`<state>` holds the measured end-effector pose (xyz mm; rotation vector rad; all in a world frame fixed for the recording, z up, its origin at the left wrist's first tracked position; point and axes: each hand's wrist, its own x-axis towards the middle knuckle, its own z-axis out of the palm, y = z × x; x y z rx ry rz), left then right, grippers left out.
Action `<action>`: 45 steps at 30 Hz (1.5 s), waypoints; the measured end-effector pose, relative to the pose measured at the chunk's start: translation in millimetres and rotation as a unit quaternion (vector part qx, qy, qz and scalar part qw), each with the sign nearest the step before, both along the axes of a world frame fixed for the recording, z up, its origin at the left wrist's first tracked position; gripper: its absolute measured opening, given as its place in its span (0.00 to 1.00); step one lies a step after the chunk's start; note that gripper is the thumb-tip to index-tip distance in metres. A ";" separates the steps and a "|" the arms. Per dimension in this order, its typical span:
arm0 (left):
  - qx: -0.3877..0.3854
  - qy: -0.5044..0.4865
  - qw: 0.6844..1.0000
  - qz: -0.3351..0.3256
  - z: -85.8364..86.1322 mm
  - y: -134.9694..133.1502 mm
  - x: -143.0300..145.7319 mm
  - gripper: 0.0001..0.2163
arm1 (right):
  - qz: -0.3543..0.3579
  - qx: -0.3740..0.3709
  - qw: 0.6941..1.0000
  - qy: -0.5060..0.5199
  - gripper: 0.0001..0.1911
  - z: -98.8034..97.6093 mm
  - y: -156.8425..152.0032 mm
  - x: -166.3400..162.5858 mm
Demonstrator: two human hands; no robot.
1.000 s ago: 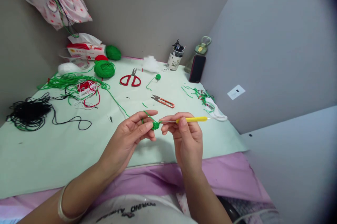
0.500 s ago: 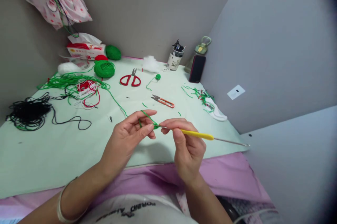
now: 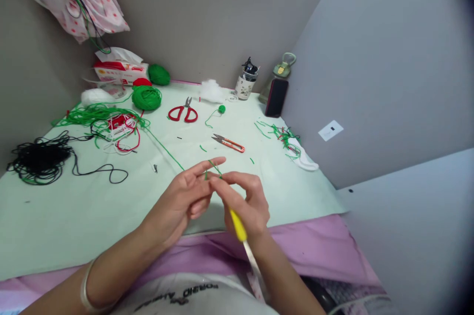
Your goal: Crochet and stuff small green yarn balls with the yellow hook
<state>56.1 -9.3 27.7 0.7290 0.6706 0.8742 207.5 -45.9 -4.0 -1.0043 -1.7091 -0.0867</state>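
Green yarn (image 3: 217, 167) loops over the outstretched index finger of my left hand (image 3: 181, 196), whose other fingers curl in. From that hand a strand (image 3: 166, 151) runs taut towards the heap of yarn on the table. My right hand (image 3: 246, 201) grips a crochet hook (image 3: 238, 225) with a yellow handle, its metal end slanting down towards my body. Thumb and forefinger of the right hand pinch at the left fingertips, where a bit of green yarn shows. The small crocheted piece there is mostly hidden by the fingers.
Orange thread snips (image 3: 228, 143) and red-handled scissors (image 3: 183, 112) lie beyond my hands. Left are tangled green yarn (image 3: 92, 113), black yarn (image 3: 42, 154) and a green ball (image 3: 147, 97). At the back right stand a pen jar (image 3: 245, 85) and a phone (image 3: 276, 98); yarn scraps (image 3: 283, 135) lie nearby.
My right hand has moved left against the left fingertips. The crochet hook has swung from pointing right to pointing down towards my body. The yarn strand from the table is now straighter.
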 end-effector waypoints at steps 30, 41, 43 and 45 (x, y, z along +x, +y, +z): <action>0.069 0.041 0.996 0.030 -3.8 -0.1 1.8 0.16 | 0.150 -0.222 0.878 0.397 0.08 7.5 13.7 4.1; 0.114 0.095 0.987 0.055 -4.4 1.1 -3.9 0.16 | 0.133 -0.200 0.913 0.330 0.11 14.0 4.5 4.7; 0.146 0.128 0.978 0.072 -4.4 0.3 -3.6 0.16 | 0.106 -0.167 0.947 0.253 0.11 14.0 0.3 4.8; 0.168 0.158 0.969 0.089 -2.2 -0.4 -3.2 0.16 | 0.095 -0.122 0.971 0.184 0.12 13.8 -2.7 5.2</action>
